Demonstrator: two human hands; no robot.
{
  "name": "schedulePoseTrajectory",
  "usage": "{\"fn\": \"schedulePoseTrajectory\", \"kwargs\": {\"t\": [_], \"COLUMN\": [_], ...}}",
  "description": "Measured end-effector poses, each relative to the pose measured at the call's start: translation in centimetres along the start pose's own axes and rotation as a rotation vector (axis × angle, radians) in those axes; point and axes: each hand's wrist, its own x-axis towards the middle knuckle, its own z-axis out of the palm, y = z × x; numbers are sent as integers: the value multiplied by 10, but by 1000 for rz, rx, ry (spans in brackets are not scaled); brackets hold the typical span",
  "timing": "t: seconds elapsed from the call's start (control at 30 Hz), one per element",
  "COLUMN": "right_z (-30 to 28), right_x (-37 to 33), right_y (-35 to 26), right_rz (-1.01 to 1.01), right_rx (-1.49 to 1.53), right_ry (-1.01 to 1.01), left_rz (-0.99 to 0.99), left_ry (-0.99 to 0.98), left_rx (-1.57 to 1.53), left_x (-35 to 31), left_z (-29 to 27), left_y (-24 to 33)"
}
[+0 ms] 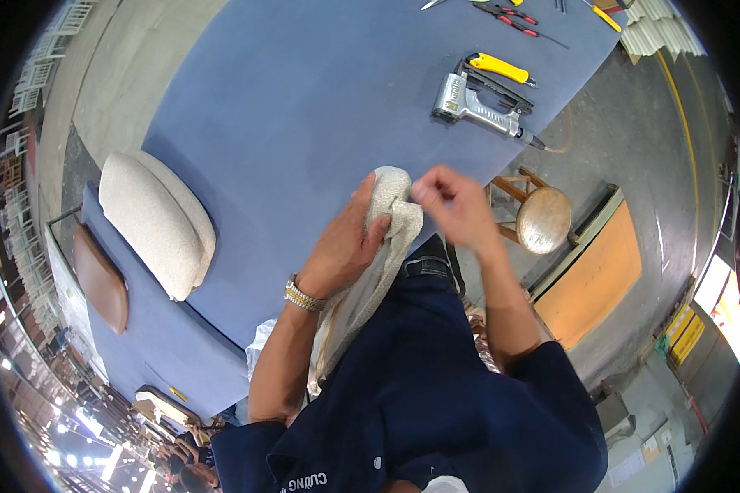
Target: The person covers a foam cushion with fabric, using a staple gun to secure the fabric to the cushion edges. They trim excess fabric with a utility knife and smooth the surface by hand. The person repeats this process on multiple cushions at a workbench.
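My left hand (345, 246), with a metal watch on its wrist, is wrapped round the end of a light grey fabric-covered upholstered panel (403, 218). The panel stands on edge against my body, and its lower part runs down beside my left forearm. The fabric is folded and bunched at the end near my thumb. Just right of that end is my right hand (462, 212), fingers curled in with thumb and forefinger close together. It is slightly blurred, and whatever is between its fingertips cannot be made out.
A silver staple gun (477, 107) with a hose and a yellow utility knife (500, 67) lie at the table's (288, 107) right side. Pliers (510, 16) lie farther back. Another fabric-covered panel (152, 222) rests at left, near a brown panel (100, 279). A wooden stool (544, 220) stands at right.
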Motion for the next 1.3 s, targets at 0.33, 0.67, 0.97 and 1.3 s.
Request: {"fn": "schedulePoseTrajectory", "kwargs": {"t": [0.33,0.67,0.97,1.3], "right_z": [80,73,48,63], "right_x": [-71,-77,-64,-78], "right_y": [-27,-15,24,-20], "right_rz": [-378,-304,120,-227], "right_rx": [-156,-45,199,376], "right_ry": [169,138,39,-327], "left_rz": [162,131,99,-422], "left_ry": [-48,-69,-43,44], "left_rx": [20,61,10,34], "left_x": [5,5,9,-27], "left_z": [-10,-8,-19,-92], "left_y": [-17,-13,-22,-24]}}
